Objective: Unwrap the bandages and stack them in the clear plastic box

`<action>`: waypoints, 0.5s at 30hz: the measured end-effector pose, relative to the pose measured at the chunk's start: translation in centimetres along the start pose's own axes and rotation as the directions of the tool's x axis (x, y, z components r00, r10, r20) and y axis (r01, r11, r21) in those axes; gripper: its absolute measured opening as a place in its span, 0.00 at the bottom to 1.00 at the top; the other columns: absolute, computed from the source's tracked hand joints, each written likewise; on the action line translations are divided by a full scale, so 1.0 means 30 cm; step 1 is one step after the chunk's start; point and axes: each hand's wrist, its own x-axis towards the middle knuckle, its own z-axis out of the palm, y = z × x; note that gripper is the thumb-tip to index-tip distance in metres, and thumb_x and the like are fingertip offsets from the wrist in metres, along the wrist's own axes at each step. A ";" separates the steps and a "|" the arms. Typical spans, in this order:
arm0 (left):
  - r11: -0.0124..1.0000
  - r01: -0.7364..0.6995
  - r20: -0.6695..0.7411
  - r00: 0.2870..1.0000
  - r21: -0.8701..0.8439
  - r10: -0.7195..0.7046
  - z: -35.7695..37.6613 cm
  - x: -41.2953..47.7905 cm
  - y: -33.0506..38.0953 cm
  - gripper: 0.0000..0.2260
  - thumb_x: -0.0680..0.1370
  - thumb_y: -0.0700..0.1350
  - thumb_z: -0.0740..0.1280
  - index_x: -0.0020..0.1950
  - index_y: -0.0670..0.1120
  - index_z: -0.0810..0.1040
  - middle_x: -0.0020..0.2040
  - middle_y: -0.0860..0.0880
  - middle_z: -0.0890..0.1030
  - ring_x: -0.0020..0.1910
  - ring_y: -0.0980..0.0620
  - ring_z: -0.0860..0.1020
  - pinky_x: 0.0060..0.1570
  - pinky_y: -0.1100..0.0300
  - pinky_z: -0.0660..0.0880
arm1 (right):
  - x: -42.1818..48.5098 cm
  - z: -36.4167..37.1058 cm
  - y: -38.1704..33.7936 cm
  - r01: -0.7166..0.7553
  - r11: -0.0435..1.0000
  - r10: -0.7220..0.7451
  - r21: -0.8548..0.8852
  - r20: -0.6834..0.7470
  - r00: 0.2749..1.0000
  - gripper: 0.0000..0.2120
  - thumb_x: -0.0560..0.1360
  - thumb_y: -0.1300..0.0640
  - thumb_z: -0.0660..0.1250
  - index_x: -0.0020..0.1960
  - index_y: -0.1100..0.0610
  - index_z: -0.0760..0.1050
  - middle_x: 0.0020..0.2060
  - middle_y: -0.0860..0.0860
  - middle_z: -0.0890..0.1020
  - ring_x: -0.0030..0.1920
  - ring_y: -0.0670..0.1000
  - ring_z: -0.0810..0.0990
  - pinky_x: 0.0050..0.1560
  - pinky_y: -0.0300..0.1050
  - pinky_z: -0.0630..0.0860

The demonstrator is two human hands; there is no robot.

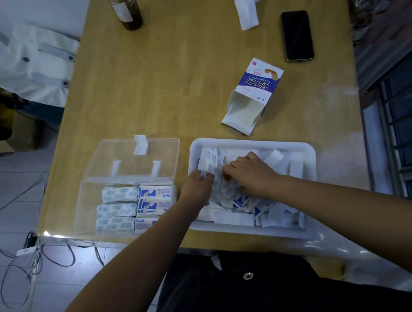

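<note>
1. While both hands are being held inside the white tray [304,151], a bandage strip [212,159] is lying between and under their fingers.
2. At the tray's 9 o'clock rim, the near end of that strip is being pinched by the left hand [196,189], whose fingers [197,176] are being held tightly curled around it.
3. Just at 3 o'clock of it, the right hand [252,172] is being laid knuckles-up over the strip, fingers bent towards 9 o'clock. Whether anything is being clamped under them cannot be told.
4. The strip's long axis is running roughly from 12 to 6 o'clock, and its free end is pointing to 12 o'clock, beyond the fingertips.
5. Loose bandages [236,202] are lying heaped in the tray at 6 o'clock of both hands, pointing every way.
6. At 9 o'clock of the tray, the clear plastic box [83,207] is standing open, its lid [155,147] lying flat towards 12 o'clock.
7. Inside it, stacked bandages [139,202] are being stored in two columns, each with its long axis running from 9 to 3 o'clock.
8. An opened bandage carton [256,88] is lying at 12 o'clock of the tray, its mouth pointing to 6 o'clock.
</note>
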 end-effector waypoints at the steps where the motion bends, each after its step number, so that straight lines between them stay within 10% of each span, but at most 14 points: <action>1: 1.000 0.000 0.009 1.000 -0.013 0.001 0.000 -0.003 0.004 0.09 0.80 0.44 0.59 0.53 0.40 0.74 0.36 0.46 0.72 0.32 0.51 0.69 0.28 0.61 0.67 | 0.000 -0.002 0.003 0.004 1.000 -0.004 0.010 0.000 1.000 0.15 0.73 0.55 0.67 0.58 0.52 0.70 0.55 0.51 0.75 0.57 0.55 0.72 0.51 0.48 0.60; 15: 0.969 0.127 0.049 0.992 -0.211 -0.119 -0.019 -0.022 0.012 0.12 0.82 0.42 0.53 0.46 0.43 0.75 0.29 0.47 0.67 0.26 0.52 0.63 0.26 0.62 0.60 | 0.001 -0.016 0.011 -0.002 0.995 -0.005 0.096 0.079 0.997 0.15 0.71 0.55 0.69 0.56 0.53 0.72 0.55 0.52 0.75 0.57 0.54 0.72 0.51 0.47 0.61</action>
